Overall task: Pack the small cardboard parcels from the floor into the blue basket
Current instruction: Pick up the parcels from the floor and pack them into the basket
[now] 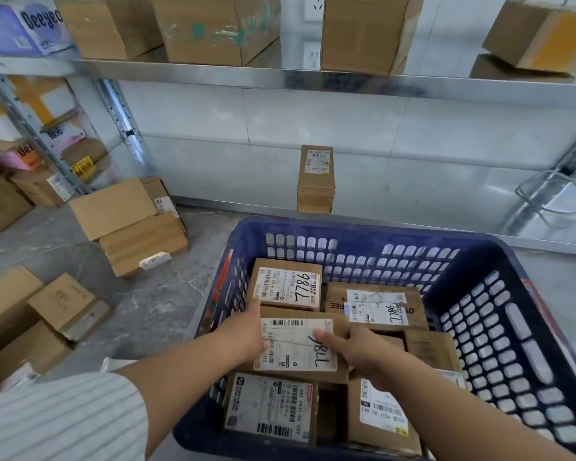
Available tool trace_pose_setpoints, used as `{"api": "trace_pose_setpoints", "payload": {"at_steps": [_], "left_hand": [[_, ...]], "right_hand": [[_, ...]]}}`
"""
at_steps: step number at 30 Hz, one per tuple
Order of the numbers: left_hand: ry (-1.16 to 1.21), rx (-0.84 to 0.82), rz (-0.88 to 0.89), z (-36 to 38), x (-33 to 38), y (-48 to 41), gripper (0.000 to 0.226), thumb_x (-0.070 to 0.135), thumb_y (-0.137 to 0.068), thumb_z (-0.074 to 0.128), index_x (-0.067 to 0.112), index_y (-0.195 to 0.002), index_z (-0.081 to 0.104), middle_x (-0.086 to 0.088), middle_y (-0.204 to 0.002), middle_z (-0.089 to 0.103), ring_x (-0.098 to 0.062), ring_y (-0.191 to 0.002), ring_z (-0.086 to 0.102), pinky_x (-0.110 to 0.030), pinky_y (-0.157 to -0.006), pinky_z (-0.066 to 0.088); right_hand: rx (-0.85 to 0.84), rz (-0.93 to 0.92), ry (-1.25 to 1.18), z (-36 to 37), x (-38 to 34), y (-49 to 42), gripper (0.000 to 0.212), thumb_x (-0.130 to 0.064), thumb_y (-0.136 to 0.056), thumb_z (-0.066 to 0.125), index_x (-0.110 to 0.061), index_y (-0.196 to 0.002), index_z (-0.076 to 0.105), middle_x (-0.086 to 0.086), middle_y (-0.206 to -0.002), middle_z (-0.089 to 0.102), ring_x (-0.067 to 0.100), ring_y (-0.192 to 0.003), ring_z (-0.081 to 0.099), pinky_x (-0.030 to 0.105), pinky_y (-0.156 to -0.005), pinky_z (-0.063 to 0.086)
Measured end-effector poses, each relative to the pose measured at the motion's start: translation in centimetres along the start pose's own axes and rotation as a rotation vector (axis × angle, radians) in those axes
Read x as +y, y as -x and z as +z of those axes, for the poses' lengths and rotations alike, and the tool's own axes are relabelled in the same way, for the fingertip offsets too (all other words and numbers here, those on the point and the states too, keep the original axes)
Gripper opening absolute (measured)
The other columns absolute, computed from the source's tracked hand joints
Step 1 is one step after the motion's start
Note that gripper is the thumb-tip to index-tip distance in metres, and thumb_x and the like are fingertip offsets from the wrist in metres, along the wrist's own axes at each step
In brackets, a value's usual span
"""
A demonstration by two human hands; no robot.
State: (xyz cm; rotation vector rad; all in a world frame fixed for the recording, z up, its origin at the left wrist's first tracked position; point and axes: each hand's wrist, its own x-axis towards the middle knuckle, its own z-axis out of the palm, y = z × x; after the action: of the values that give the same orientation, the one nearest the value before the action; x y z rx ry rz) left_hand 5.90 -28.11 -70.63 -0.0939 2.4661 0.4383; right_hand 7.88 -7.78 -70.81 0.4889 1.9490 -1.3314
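Observation:
The blue basket (373,229) stands on the floor in front of me and holds several small cardboard parcels with white labels. Both my hands are inside it on one labelled parcel (295,344) in the middle. My left hand (246,331) grips its left edge. My right hand (353,351) grips its right edge, thumb on top of the label. More parcels lie around it: one behind (286,284), one at the back right (376,309), two at the front (270,405). Loose parcels (69,304) remain on the floor at left.
A stack of flat boxes (130,224) lies on the floor at the back left. One small box (316,178) stands upright on the low shelf behind the basket. A metal shelf (280,78) above carries larger boxes. More cartons fill the rack at far left.

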Motion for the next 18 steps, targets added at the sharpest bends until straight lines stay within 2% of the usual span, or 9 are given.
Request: {"api": "trace_pose_setpoints", "payload": {"at_steps": [2,5,8,11,13,18], "left_hand": [[-0.002,0.033,-0.007,0.4,0.0,0.0,0.088,0.02,-0.091,0.063,0.021,-0.154,0.002,-0.011,-0.136,0.05,-0.021,-0.112,0.059,-0.029,-0.091,0.049],[-0.052,0.069,-0.001,0.5,0.0,-0.1,0.086,0.018,-0.093,0.061,0.02,-0.154,0.001,-0.017,-0.154,0.023,-0.022,-0.117,0.055,-0.028,-0.094,0.047],[-0.115,0.072,-0.011,0.9,-0.1,-0.4,0.083,0.014,-0.095,0.057,0.016,-0.155,0.001,-0.016,-0.159,0.003,-0.023,-0.119,0.053,-0.03,-0.097,0.049],[-0.155,0.077,0.012,1.2,-0.2,-0.8,0.086,0.007,-0.094,0.056,0.011,-0.155,-0.004,-0.009,-0.162,-0.011,-0.023,-0.13,0.044,-0.031,-0.105,0.042],[-0.199,0.07,0.04,1.4,-0.3,-0.9,0.085,0.005,-0.094,0.055,0.008,-0.154,-0.005,-0.007,-0.162,-0.013,-0.024,-0.136,0.038,-0.032,-0.11,0.037],[-0.358,0.1,0.063,1.8,-0.5,-1.2,0.083,0.01,-0.094,0.056,0.007,-0.154,-0.001,-0.011,-0.162,0.002,-0.032,-0.135,0.036,-0.039,-0.112,0.034]], "right_hand": [[-0.009,0.003,0.008,0.3,-0.1,-0.1,0.029,-0.044,-0.089,0.064,-0.016,-0.097,0.06,0.002,-0.093,0.075,0.018,-0.088,0.072,0.04,-0.083,0.059],[-0.012,0.021,-0.003,0.6,0.0,-0.8,0.03,-0.043,-0.091,0.062,-0.014,-0.098,0.06,0.003,-0.094,0.075,0.02,-0.089,0.072,0.043,-0.085,0.058],[-0.015,0.058,-0.06,1.1,0.5,-1.8,0.032,-0.042,-0.096,0.053,-0.012,-0.104,0.061,0.005,-0.097,0.075,0.021,-0.092,0.071,0.044,-0.089,0.057],[-0.002,0.079,-0.093,1.2,1.0,-2.8,0.036,-0.042,-0.098,0.048,-0.011,-0.11,0.061,0.005,-0.099,0.074,0.021,-0.094,0.071,0.042,-0.088,0.057],[0.005,0.085,-0.097,1.2,1.4,-3.3,0.037,-0.042,-0.098,0.048,-0.01,-0.111,0.061,0.004,-0.099,0.074,0.02,-0.094,0.071,0.04,-0.088,0.058],[0.021,0.093,-0.097,1.7,1.8,-4.1,0.033,-0.039,-0.099,0.046,-0.011,-0.109,0.061,0.003,-0.099,0.075,0.02,-0.095,0.071,0.041,-0.09,0.057]]}}
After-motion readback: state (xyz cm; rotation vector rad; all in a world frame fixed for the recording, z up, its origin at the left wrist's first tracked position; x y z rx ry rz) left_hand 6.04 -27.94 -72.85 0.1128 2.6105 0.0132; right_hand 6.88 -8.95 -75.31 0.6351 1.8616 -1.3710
